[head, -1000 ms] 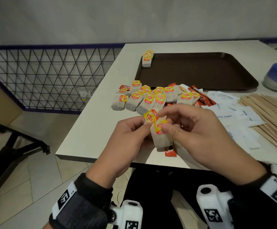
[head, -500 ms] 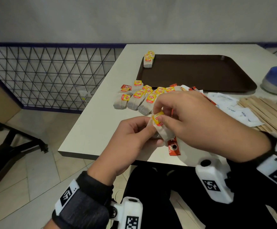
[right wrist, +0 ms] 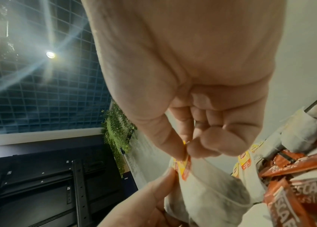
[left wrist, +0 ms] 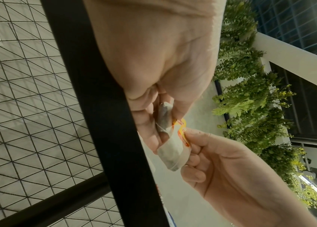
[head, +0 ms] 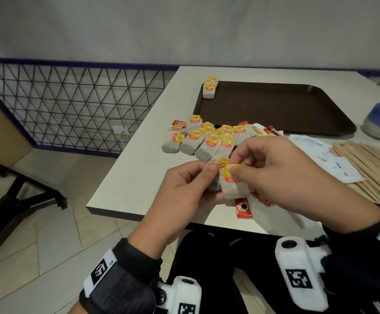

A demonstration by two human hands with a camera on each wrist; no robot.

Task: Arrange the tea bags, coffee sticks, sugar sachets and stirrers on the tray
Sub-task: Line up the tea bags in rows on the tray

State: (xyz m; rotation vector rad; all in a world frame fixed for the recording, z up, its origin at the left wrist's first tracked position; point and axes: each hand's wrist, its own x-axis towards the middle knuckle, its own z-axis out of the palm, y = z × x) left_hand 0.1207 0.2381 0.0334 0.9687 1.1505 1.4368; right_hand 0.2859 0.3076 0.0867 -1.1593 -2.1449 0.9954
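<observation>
Head view: a person's left hand (head: pixel 180 191) and right hand (head: pixel 282 175) meet above the near edge of the pale counter (head: pixel 139 177).
Left fingers: thumb and forefinger pinching a soft paper tea bag (left wrist: pixel 163 116), partly hidden behind the front one.
Right fingers: curled, thumb and forefinger pinching the yellow-and-red tag of a second tea bag (head: pixel 233 189), a limp rectangular pouch hanging below the fingertips.
Beyond the fingers: a loose heap of tea bags (head: pixel 205 141) mixed with glossy red coffee sticks (right wrist: pixel 297 165).
Farther off: a dark brown, round-cornered tray (head: pixel 297 109) with a small stack of tea bags (head: pixel 209 87) at its left corner.
Right of the fingers: flat white sugar sachets (head: pixel 340 168) and pale wooden stirrers (head: pixel 374 168).
Under the fingers: one red coffee stick (head: pixel 243 209), partly covered.
</observation>
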